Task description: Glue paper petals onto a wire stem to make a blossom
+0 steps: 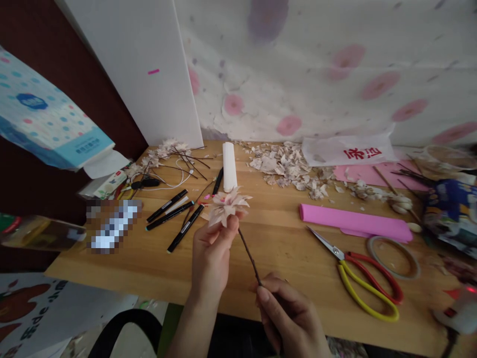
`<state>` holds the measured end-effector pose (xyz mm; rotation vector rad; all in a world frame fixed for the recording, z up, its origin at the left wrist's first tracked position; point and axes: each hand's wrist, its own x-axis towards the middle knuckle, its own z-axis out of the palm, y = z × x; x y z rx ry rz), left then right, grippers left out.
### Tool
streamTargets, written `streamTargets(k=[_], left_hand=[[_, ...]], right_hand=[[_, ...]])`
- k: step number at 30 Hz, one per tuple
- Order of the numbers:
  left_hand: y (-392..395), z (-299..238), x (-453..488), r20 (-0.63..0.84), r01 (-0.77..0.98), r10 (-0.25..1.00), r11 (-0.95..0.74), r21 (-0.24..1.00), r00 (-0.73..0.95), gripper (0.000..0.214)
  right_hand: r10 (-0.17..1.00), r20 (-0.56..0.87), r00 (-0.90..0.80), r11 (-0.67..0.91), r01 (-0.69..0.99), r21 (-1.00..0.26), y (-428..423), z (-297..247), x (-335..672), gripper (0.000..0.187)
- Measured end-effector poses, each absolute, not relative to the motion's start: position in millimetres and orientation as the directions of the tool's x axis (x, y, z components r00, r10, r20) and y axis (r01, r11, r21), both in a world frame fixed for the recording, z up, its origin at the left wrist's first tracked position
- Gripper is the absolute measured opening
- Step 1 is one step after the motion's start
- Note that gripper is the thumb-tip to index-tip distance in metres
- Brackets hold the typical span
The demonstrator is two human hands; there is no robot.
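My left hand (212,253) pinches the base of a pale paper flower (227,205) with pink-tinged petals, held up over the wooden table (283,243). A thin dark stem (249,254) runs from the flower down to my right hand (288,315), whose fingers are closed on its lower end near the table's front edge. Both hands are closed on this one flower stick.
Several black marker pens (175,216) and a white paper roll (229,166) lie behind the flower. To the right are a pink paper roll (354,222), red-and-yellow scissors (363,278), a tape ring (394,256) and a heap of paper petals (290,166). More finished flowers on stems (167,151) lie at back left.
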<state>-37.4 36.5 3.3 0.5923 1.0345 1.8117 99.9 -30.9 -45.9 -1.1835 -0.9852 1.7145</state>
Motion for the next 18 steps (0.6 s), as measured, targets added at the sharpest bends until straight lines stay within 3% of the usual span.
streamTargets(k=[7, 13, 18], left_hand=[[35, 5, -35, -0.063, -0.48, 0.866, -0.213, 0.851, -0.496, 0.015], [35, 6, -34, -0.106, -0.495, 0.851, -0.194, 0.847, -0.514, 0.018], [35, 8, -31, -0.122, -0.506, 0.848, -0.187, 0.842, -0.516, 0.019]], right_hand=[[0.955, -0.284, -0.085, -0.292, -0.094, -0.952, -29, -21, 100, 0.03], [0.996, -0.038, -0.077, -0.036, 0.023, -0.999, -24, -26, 105, 0.018], [0.997, 0.082, -0.005, 0.082, 0.046, -0.996, -25, -33, 106, 0.011]])
